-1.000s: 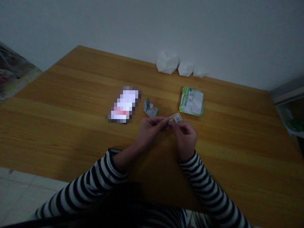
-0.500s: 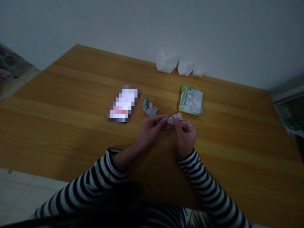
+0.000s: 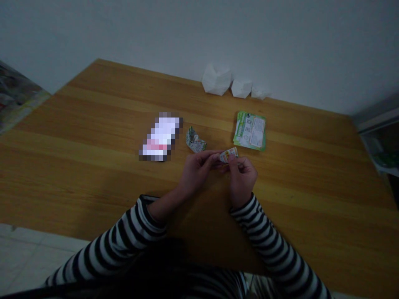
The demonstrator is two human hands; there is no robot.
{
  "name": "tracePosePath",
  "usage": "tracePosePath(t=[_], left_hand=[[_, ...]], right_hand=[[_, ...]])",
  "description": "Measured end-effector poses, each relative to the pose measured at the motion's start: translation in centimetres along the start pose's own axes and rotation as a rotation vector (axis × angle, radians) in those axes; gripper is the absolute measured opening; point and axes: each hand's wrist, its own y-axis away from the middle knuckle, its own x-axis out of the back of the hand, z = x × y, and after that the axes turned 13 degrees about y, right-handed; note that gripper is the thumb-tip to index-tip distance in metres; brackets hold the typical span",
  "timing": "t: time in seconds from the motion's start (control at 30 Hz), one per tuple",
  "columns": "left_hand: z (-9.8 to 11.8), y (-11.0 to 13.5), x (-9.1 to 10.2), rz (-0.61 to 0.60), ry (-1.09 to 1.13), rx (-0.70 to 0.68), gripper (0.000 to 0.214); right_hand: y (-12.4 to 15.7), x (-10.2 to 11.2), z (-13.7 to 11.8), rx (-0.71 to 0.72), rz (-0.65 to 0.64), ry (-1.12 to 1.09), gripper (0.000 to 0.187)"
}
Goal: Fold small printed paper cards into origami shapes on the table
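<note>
Between my two hands is a small folded piece of printed paper (image 3: 228, 154), white with yellow, red and green print. My left hand (image 3: 197, 171) pinches its left end between thumb and fingers. On its right part press the thumb and curled fingers of my right hand (image 3: 243, 178). Some of the paper is hidden behind the fingers. Just beyond my left hand lies a folded printed-paper shape (image 3: 196, 141), green and white with small dark print, bent like an open boat. A stack of green and white printed sheets (image 3: 250, 131) sits beyond my right hand.
A phone (image 3: 160, 137) with a lit, pixelated screen lies on the wooden table (image 3: 77, 158) to the left. Three white folded-paper shapes (image 3: 216, 81) stand along the back edge by the wall (image 3: 149, 33). Shelving (image 3: 382, 141) stands off the right edge.
Both hands keep hold of the paper in nearly the same pose. The whole view has shifted slightly, so everything sits a little farther left.
</note>
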Motion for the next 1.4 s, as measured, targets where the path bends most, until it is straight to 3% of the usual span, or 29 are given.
tracePosePath(t=[0.13,0.5,0.8,0.87,0.93,1.1,1.3,1.4], left_hand=[[0.3,0.2,-0.1,0.085,-0.082,-0.070,0.032],[0.2,0.4,-0.7,0.219,-0.095,-0.093,0.032],[0.7,0.2,-0.3,0.130,-0.132,-0.029,0.030],[0.8,0.2,-0.4,0.144,-0.120,-0.019,0.030],[0.8,0.2,-0.4,0.166,-0.089,-0.001,0.031],[0.7,0.0,-0.1,0.262,-0.059,0.036,0.034],[0.4,0.1,0.4,0.222,-0.246,-0.101,0.040],[0.5,0.5,0.3,0.206,-0.352,-0.160,0.040]], right_hand=[[0.4,-0.1,-0.1,-0.019,-0.028,-0.010,0.032],[0.9,-0.5,-0.6,-0.039,-0.027,0.020,0.033],[0.6,-0.9,-0.2,-0.021,0.017,-0.086,0.028],[0.6,-1.0,-0.2,-0.034,0.016,-0.153,0.037],[0.8,-1.1,-0.2,-0.049,-0.003,-0.159,0.044],[1.1,-0.9,-0.1,-0.031,-0.099,-0.090,0.042],[0.0,-0.5,0.0,-0.026,-0.212,-0.032,0.065],[-0.1,-0.3,-0.3,-0.035,-0.270,-0.024,0.060]])
